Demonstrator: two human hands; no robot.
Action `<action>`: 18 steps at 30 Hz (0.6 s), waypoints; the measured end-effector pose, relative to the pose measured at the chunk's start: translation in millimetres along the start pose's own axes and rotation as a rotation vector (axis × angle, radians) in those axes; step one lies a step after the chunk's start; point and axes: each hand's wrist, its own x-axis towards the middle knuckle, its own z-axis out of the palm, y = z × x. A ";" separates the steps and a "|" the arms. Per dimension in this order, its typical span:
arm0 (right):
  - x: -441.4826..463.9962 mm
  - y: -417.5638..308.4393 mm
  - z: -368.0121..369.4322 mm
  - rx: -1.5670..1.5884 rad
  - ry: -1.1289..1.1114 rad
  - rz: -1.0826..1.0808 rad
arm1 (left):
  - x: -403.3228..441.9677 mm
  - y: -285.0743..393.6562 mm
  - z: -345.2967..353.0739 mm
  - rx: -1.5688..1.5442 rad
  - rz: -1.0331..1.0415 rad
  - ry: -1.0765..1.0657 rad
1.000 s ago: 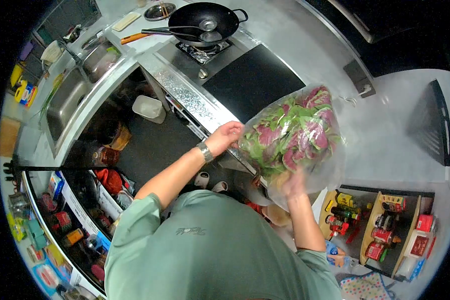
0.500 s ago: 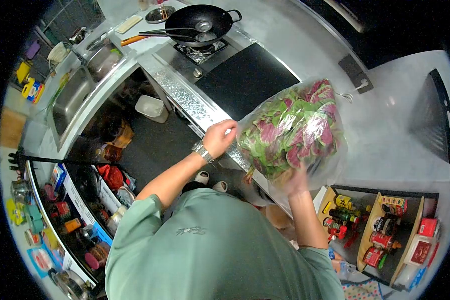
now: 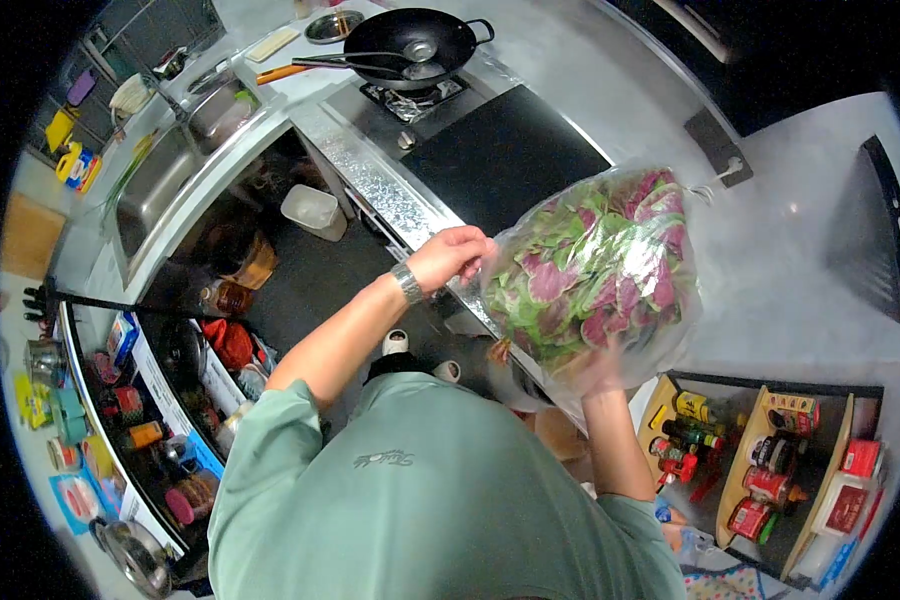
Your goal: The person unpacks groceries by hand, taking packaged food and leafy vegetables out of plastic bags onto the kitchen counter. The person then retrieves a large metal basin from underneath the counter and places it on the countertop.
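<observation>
A clear plastic bag (image 3: 686, 345) full of green and purple leaves, which look like red amaranth (image 3: 590, 275), is at the front of the counter. My left hand (image 3: 452, 256), with a metal watch at the wrist, has its fingers pinched together at the bag's left edge. At the bag's lower end, my right hand (image 3: 600, 372) shows blurred through the plastic beside the stems; its fingers are hidden. A few reddish stems (image 3: 499, 351) stick out at the lower left.
A black wok (image 3: 410, 45) with two ladles sits on the stove beyond a dark panel (image 3: 510, 155). The sink (image 3: 160, 185) is at the left. Open drawers hold jars and packets at the lower left; a bottle rack (image 3: 760, 460) stands at the right.
My left hand has shifted slightly right, and its fingers now reach the bag's edge. The bag's leaves have settled a little; my right hand stays at its lower end.
</observation>
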 end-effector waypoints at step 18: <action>44.0 8.0 45.9 -0.248 0.273 -0.170 | 20.3 83.3 -128.1 -0.131 0.270 0.111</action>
